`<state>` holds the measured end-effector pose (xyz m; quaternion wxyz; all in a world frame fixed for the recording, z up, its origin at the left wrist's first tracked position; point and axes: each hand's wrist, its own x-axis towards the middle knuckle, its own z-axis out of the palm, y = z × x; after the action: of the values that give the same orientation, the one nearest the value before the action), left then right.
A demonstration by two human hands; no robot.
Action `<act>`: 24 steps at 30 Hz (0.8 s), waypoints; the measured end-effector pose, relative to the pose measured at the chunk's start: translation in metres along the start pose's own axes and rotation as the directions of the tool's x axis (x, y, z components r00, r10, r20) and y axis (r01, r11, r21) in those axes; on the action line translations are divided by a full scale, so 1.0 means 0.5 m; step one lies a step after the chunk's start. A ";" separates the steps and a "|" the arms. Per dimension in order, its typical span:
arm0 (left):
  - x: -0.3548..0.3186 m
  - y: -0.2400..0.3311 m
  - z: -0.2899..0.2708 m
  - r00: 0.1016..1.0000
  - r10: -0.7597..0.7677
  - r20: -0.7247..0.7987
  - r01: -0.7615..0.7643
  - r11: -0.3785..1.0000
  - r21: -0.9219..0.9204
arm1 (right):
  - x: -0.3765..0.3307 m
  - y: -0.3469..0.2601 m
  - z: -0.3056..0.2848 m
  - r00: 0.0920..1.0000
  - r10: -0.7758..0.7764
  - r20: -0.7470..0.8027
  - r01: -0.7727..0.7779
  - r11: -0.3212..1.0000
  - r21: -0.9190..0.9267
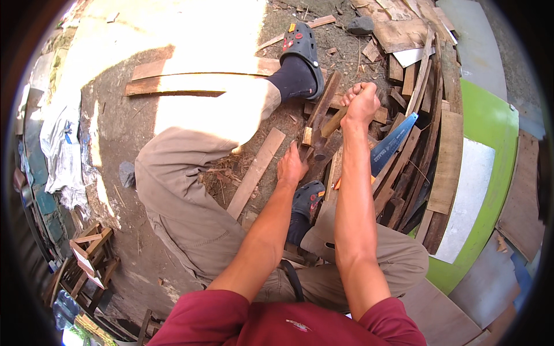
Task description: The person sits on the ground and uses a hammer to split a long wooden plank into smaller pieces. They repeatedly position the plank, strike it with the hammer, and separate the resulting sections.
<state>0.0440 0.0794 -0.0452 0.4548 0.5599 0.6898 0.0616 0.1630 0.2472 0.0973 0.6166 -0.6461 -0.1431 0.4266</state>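
My right hand (361, 105) is closed around a wooden handle (334, 123) that slants down to a dark, blunt head, like a hammer's. Just left of it lies a narrow piece of wood (321, 104), with a pale cut end facing me. My left hand (292, 166) is closed at the near end of this wood, thumb and fingers against it; the fingertips are partly hidden. Beside my right forearm a handsaw (392, 144) with a blue blade rests on stacked wood strips, its handle hidden by the arm.
Wood strips (427, 109) are heaped at the right, beside a green panel (490, 115). A loose plank (257, 171) lies between my legs, and two longer planks (173, 85) lie beyond my left knee. My clog-covered feet (301, 57) flank the work. A grey stone (360, 25) sits farther off.
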 end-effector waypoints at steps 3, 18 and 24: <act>-0.002 0.010 -0.003 1.000 -0.012 0.000 0.012 1.000 0.002 | -0.007 0.002 -0.006 1.000 -0.022 -0.015 0.022 1.000 0.007; 0.000 -0.007 0.010 0.999 0.039 -0.008 -0.039 0.999 0.000 | -0.317 -0.070 -0.169 0.903 -0.429 -0.007 0.418 0.875 0.246; -0.036 -0.040 -0.020 0.923 0.276 -0.267 -0.307 0.948 -0.083 | -0.349 -0.192 -0.200 0.744 -0.615 0.262 0.566 0.788 0.243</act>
<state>0.0217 0.0616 -0.0412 0.3830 0.6150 0.6456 0.2414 0.1648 0.0746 0.2385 0.7334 -0.4394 -0.4088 0.3192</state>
